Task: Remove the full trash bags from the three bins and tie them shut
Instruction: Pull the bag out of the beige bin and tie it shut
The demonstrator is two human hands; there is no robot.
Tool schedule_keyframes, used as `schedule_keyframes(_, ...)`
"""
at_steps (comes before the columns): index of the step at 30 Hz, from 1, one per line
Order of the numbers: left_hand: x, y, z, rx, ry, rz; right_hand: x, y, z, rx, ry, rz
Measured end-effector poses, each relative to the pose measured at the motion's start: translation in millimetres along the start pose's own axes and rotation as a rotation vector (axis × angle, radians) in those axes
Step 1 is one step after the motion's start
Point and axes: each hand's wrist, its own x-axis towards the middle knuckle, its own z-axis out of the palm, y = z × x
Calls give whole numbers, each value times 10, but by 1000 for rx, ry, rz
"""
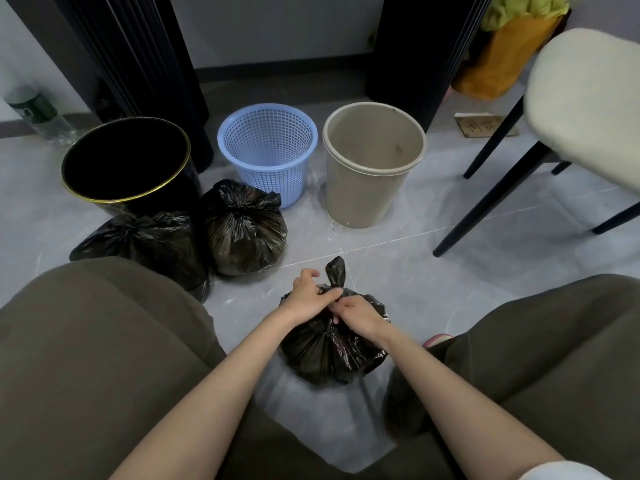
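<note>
Down on the floor (398,265), between the person's knees, sits a black trash bag (325,355). The left hand (306,296) and right hand (358,311) meet on top of it, fingers curled and pinching its twisted neck. The knot looks unfinished, though blur hides it.

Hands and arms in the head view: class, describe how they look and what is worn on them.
The left hand and right hand are bare: no gloves, rings or watch visible. Both forearms are uncovered; a white sleeve edge shows at the right arm's upper end.
</note>
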Motion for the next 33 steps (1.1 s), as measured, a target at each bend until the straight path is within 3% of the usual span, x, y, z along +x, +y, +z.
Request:
schedule_keyframes(8,-120,-93,12,453,-61,176,-3,-39,-130,196,40,159)
schedule_keyframes(13,-186,-16,-9,568,-138,239,19,-11,-249,388,37,295)
schedule_keyframes(20,-290,-85,-52,716,-326,178,55,50,-342,578,-128,520)
schedule_keyframes(26,-329,-168,40,784,-355,119,49,23,-350,592,-173,434)
schedule_keyframes(33,-258,-206,-71,714,-439,31,-1,-15,-364,311,74,120)
